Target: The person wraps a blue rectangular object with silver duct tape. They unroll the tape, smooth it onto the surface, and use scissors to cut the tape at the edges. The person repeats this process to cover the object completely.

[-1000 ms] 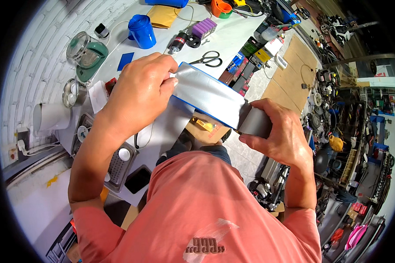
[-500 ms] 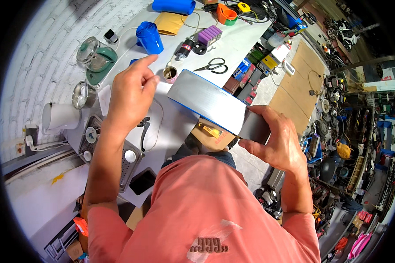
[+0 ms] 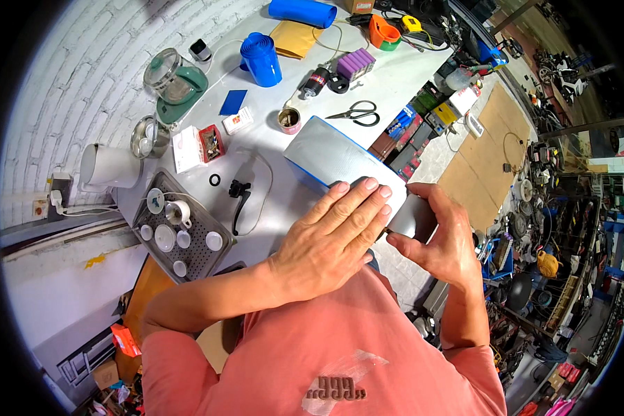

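Silver block (image 3: 333, 149), 1, left fingers (image 3: 367, 208) flat atop, right fingers (image 3: 430, 197) gripping 1 grey piece (image 3: 414, 216)

Two hands (image 3: 329, 249) (image 3: 445, 239), one silver-topped block (image 3: 336, 154), two blue rolls (image 3: 263, 62) (image 3: 303, 12), one pair of scissors (image 3: 351, 113), one perforated tray (image 3: 202, 219) and one glass jug (image 3: 166, 75) are counted.

I see dark printed characters (image 3: 334, 389) across the salmon-pink cloth shirt (image 3: 333, 333) and tiny lettering on the black cylindrical bottle (image 3: 316, 82).
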